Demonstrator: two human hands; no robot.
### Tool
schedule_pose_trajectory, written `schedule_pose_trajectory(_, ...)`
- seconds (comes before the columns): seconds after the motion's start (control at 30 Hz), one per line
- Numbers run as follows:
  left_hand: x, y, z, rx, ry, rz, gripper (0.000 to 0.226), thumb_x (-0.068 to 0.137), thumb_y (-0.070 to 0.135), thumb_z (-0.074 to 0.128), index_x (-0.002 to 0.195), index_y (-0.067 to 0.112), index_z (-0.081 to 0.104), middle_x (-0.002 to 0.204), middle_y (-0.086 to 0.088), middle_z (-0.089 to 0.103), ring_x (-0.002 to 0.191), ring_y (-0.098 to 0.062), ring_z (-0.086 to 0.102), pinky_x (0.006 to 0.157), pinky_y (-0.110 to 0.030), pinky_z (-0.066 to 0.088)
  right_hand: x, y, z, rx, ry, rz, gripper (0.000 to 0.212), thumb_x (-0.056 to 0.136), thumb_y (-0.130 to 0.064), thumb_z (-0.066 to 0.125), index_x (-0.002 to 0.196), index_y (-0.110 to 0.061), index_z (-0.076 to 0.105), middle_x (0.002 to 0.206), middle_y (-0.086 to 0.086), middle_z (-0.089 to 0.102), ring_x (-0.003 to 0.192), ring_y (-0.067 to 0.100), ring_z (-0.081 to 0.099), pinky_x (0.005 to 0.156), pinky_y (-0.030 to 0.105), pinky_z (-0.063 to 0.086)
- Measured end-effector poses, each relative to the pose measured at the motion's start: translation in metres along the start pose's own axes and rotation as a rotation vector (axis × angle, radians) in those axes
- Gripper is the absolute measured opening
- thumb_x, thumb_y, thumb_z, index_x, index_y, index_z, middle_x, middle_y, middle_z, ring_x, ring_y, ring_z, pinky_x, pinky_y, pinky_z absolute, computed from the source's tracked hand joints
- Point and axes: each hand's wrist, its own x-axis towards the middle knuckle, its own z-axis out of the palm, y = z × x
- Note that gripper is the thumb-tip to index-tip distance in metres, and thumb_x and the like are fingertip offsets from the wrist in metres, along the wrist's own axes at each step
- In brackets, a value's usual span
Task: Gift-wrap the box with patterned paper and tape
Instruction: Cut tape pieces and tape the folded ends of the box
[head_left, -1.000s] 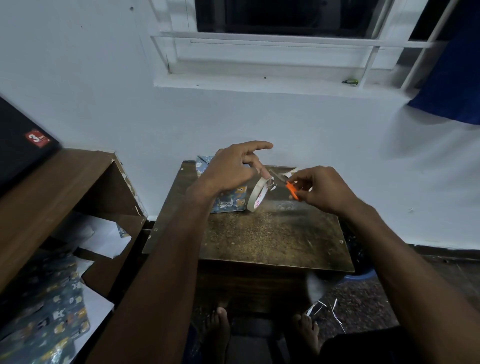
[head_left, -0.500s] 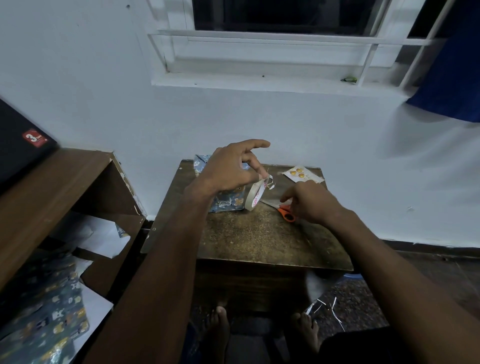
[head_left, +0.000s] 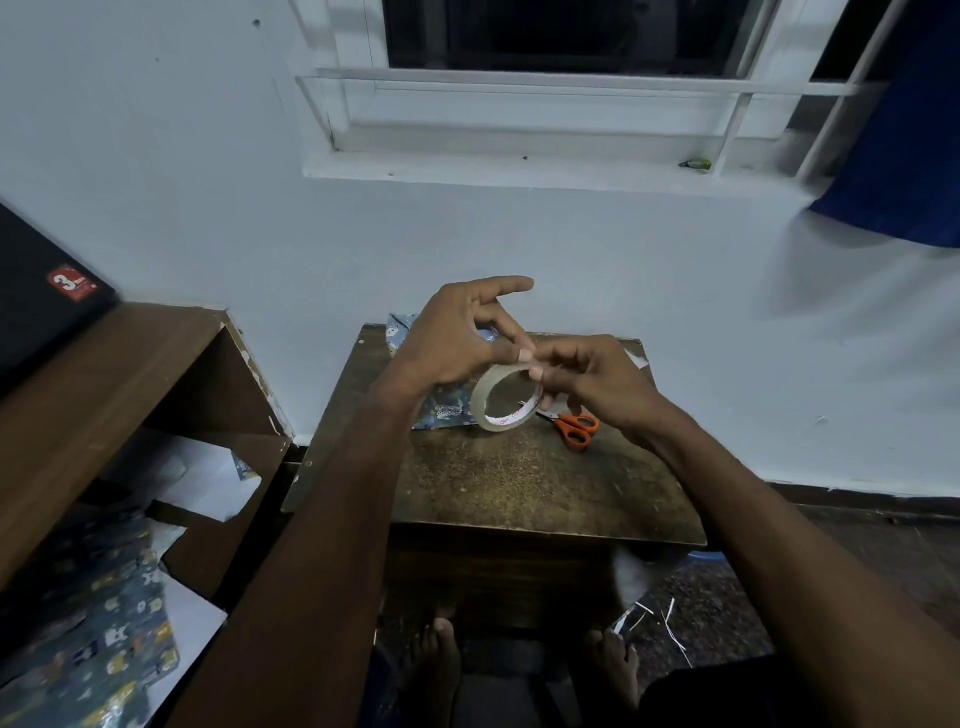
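A roll of clear tape (head_left: 506, 399) hangs above the small wooden table (head_left: 519, 483). My left hand (head_left: 462, 332) pinches its top edge, and my right hand (head_left: 587, 379) grips its right side with fingertips at the tape's loose end. Behind my left hand lies the box wrapped in blue patterned paper (head_left: 441, 410), mostly hidden. Orange-handled scissors (head_left: 574, 426) rest on the table just under my right hand.
A brown shelf unit (head_left: 130, 374) stands at the left with white sheets and blue patterned paper (head_left: 104, 623) spilling from it. A black box (head_left: 41, 291) lies on its top. My bare feet (head_left: 441, 660) and paper scraps are on the floor below the table.
My right hand set the scissors down on the table, then rose to the tape roll. The left hand kept holding the roll, which now faces the camera more.
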Motion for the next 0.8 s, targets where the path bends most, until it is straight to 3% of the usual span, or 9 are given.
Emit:
schedule_pose_trajectory(0.17,0.001,-0.003,-0.001,-0.056,0.068,0.038,0.052,0.074,0.014,0.095,0.122,0.019,0.077,0.101,0.011,0.081,0.110,-0.005,0.073,0.115,-0.036,0.045,0.001,0.001,-0.005,0.019,0.015,0.033,0.011,0.101,-0.011,0.067,0.104,-0.011,0.078,0.086,0.009,0.078,0.059,0.020,0.065,0.050,0.028,0.042)
schedule_pose_trajectory(0.3,0.004,-0.007,0.000,-0.024,0.114,0.033,0.034,0.075,0.021,0.095,0.107,0.018,0.084,0.128,0.001,0.076,0.125,-0.004,0.066,0.115,-0.038,0.046,-0.001,-0.004,-0.008,0.076,0.053,0.009,0.012,0.094,-0.009,0.075,0.104,-0.009,0.082,0.089,0.013,0.079,0.056,0.013,0.059,0.053,0.026,0.044)
schedule_pose_trajectory(0.37,0.005,-0.008,0.000,-0.011,0.125,0.021,0.030,0.078,0.024,0.094,0.105,0.015,0.084,0.130,0.002,0.075,0.120,-0.004,0.069,0.111,-0.040,0.050,-0.002,-0.006,-0.013,0.143,0.055,-0.017,0.019,0.091,-0.001,0.076,0.110,0.000,0.080,0.080,0.002,0.079,0.059,0.005,0.062,0.063,0.021,0.049)
schedule_pose_trajectory(0.43,0.003,-0.007,0.002,0.004,0.133,0.004,0.037,0.080,0.026,0.092,0.114,0.016,0.082,0.123,0.005,0.078,0.114,-0.004,0.072,0.109,-0.044,0.051,-0.004,-0.009,-0.016,0.152,0.042,-0.053,0.027,0.090,0.009,0.072,0.117,0.010,0.073,0.060,-0.013,0.069,0.051,-0.003,0.059,0.059,0.007,0.045)
schedule_pose_trajectory(0.57,0.001,-0.004,0.007,0.199,0.147,-0.038,0.064,0.087,0.033,0.081,0.147,0.032,0.059,0.108,0.027,0.077,0.126,0.002,0.063,0.112,-0.037,0.046,-0.007,-0.018,-0.015,0.120,-0.004,-0.091,0.029,0.085,0.012,0.075,0.114,0.010,0.074,0.071,-0.016,0.072,0.058,-0.004,0.060,0.059,0.007,0.044)
schedule_pose_trajectory(0.7,0.002,0.000,0.006,0.042,0.161,-0.042,0.083,0.099,0.036,0.070,0.167,0.024,0.024,0.111,0.021,0.078,0.133,-0.004,0.059,0.120,-0.043,0.038,-0.003,-0.013,-0.018,-0.062,-0.030,-0.064,0.021,0.080,-0.005,0.087,0.099,-0.011,0.084,0.061,-0.003,0.068,0.053,0.017,0.051,0.055,0.023,0.041)
schedule_pose_trajectory(0.8,0.002,0.000,0.004,0.054,0.167,-0.040,0.089,0.102,0.030,0.067,0.169,0.028,0.008,0.118,0.023,0.075,0.131,-0.002,0.059,0.118,-0.039,0.041,-0.002,0.000,-0.011,-0.337,-0.114,-0.016,0.023,0.074,-0.007,0.091,0.090,-0.022,0.086,0.068,-0.013,0.074,0.058,0.012,0.061,0.058,0.023,0.044)
